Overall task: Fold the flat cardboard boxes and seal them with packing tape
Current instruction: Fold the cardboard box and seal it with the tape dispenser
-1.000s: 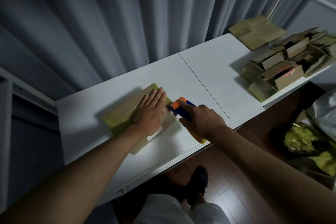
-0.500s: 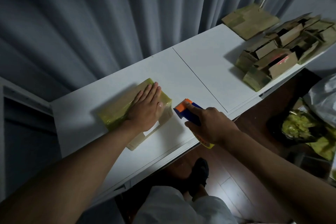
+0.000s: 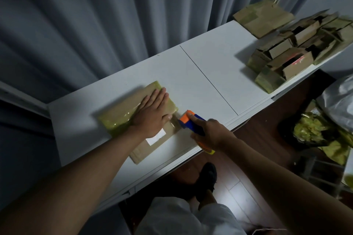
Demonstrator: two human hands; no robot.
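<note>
Now the left hand is lying flat, fingers straight and together, on top of the cardboard box, pressing it onto the white table as it was half a second back; its grip is open and holding nothing, only bearing down. The box is sitting toward the left end of the table, tape glinting along its far end and near side, a white label showing by the wrist. Just to the right, the right hand is curling tightly round the blue and orange tape dispenser, and it is moving back in: a moment ago the dispenser stood clear of the box, and now its orange head is touching the box's right corner. That suggests another strip is starting. Well apart at the right end, a pile of boxes is waiting.
</note>
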